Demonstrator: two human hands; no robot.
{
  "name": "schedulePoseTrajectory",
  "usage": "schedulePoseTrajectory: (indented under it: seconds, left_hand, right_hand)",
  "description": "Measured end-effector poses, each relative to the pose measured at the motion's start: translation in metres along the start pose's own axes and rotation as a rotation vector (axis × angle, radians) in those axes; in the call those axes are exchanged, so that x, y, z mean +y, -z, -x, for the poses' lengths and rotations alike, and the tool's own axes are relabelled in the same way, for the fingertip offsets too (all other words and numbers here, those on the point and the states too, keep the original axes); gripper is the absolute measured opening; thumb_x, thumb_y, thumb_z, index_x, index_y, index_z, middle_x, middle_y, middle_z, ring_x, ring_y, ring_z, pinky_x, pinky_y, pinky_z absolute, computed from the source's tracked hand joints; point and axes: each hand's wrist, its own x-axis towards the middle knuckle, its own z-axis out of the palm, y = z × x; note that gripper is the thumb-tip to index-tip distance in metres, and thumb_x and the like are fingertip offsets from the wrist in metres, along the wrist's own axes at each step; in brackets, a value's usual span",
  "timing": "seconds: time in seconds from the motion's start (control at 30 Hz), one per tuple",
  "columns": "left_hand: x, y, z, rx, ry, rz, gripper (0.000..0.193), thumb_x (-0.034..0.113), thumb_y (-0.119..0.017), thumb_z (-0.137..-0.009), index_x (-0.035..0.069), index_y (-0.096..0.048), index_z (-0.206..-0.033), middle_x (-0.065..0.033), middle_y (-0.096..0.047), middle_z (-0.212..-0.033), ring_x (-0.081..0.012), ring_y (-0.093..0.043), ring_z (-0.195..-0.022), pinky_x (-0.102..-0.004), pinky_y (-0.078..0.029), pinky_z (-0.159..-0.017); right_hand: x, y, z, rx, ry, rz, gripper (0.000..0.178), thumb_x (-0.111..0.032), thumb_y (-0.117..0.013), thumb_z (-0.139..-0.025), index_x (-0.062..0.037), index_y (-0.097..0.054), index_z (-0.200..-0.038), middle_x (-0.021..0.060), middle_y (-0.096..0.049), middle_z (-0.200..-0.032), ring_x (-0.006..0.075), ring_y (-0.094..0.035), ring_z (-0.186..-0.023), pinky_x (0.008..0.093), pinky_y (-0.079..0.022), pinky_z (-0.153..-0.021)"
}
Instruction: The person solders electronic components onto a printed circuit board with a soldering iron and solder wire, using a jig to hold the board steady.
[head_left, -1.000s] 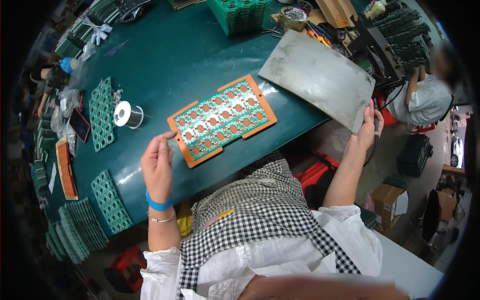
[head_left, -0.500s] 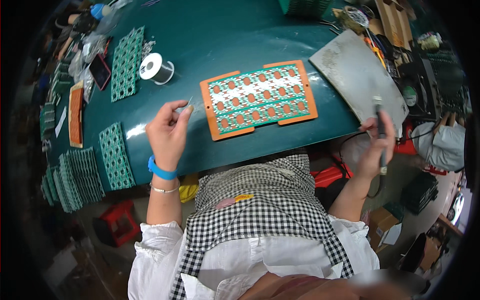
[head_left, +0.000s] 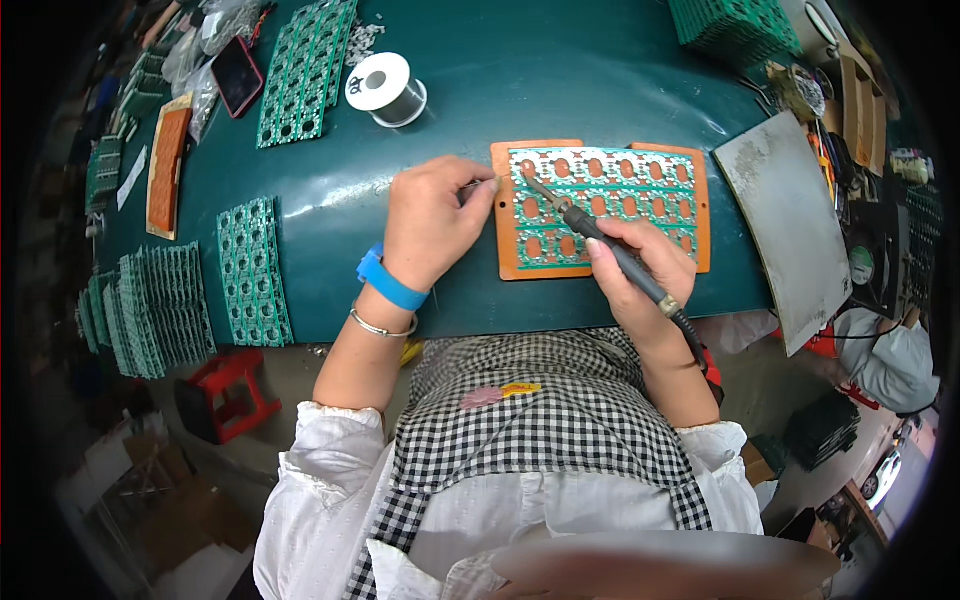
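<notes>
My right hand (head_left: 652,268) grips a soldering iron (head_left: 622,256) by its dark handle, its tip at the upper left of a green circuit board panel (head_left: 645,188) with rows of oval openings. The panel lies in an orange fixture tray (head_left: 508,252) on the table. Beside the tray's left edge, my left hand (head_left: 432,222) is closed in a pinch on a thin length of solder wire (head_left: 504,177), pointed toward the iron's tip. Whether wire and tip touch is too small to tell. A white-flanged spool of solder wire (head_left: 400,104) stands beyond my left hand.
Left on the green table (head_left: 340,240) lie more board panels (head_left: 252,270), a stack of boards (head_left: 165,310), a phone (head_left: 237,77) and another orange tray (head_left: 168,170). A grey metal plate (head_left: 785,215) lies at the right; stacked boards (head_left: 735,30) stand at the far right.
My right hand has brought the soldering iron from the table's right side in over the panel. My left hand has moved right and up to the tray's edge. The whole view has shifted.
</notes>
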Motion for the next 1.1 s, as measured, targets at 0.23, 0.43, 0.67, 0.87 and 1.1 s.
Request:
schedulePoseTrajectory:
  seconds: [0.23, 0.43, 0.67, 0.87, 1.1]
  left_hand:
    - [-0.006, -0.007, -0.002, -0.013, -0.034, -0.008, 0.007, 0.005, -0.075, -0.080, 0.003, -0.074, -0.087, -0.0105, -0.069, -0.074, -0.0191, -0.062, -0.058, -0.0297, -0.048, -0.053]
    - [-0.008, -0.011, -0.002, -0.004, -0.052, 0.013, 0.006, 0.005, -0.074, -0.081, 0.003, -0.074, -0.086, -0.0108, -0.068, -0.074, -0.0216, -0.064, -0.059, -0.0314, -0.049, -0.054]
    - [0.000, -0.003, 0.004, -0.084, -0.055, 0.016, 0.006, 0.004, -0.075, -0.080, 0.002, -0.072, -0.085, -0.0097, -0.066, -0.071, -0.0178, -0.062, -0.058, -0.0300, -0.048, -0.054]
    - [0.021, 0.013, -0.002, -0.033, 0.091, 0.014, 0.006, 0.002, -0.070, -0.082, 0.001, -0.065, -0.079, -0.0109, -0.064, -0.071, -0.0250, -0.062, -0.059, -0.0345, -0.050, -0.056]
    - [0.017, -0.007, -0.009, -0.029, -0.002, -0.014, 0.006, 0.006, -0.071, -0.082, 0.002, -0.071, -0.087, -0.0142, -0.070, -0.081, -0.0309, -0.068, -0.070, -0.0380, -0.054, -0.060]
  right_hand:
    - [-0.001, -0.003, -0.004, -0.020, -0.046, 0.030, 0.022, -0.001, -0.079, -0.077, 0.0027, -0.070, -0.097, 0.0124, -0.073, -0.081, 0.0185, -0.070, -0.069, 0.0269, -0.053, -0.061]
    - [-0.005, -0.003, -0.008, -0.042, -0.018, 0.086, 0.022, -0.001, -0.080, -0.075, 0.0028, -0.070, -0.095, 0.0122, -0.071, -0.078, 0.0190, -0.068, -0.066, 0.0272, -0.051, -0.058]
    - [-0.006, 0.000, -0.007, -0.045, 0.066, 0.139, 0.021, -0.003, -0.081, -0.075, 0.0010, -0.070, -0.092, 0.0117, -0.070, -0.075, 0.0173, -0.066, -0.062, 0.0272, -0.050, -0.054]
    - [0.002, 0.021, 0.000, 0.118, -0.208, -0.066, 0.018, 0.000, -0.077, -0.081, 0.0012, -0.068, -0.097, 0.0085, -0.070, -0.080, 0.0117, -0.065, -0.069, 0.0226, -0.050, -0.058]
    - [0.005, 0.020, -0.008, 0.023, -0.016, -0.018, 0.020, 0.001, -0.079, -0.078, 0.0022, -0.068, -0.095, 0.0113, -0.071, -0.080, 0.0139, -0.066, -0.068, 0.0241, -0.050, -0.057]
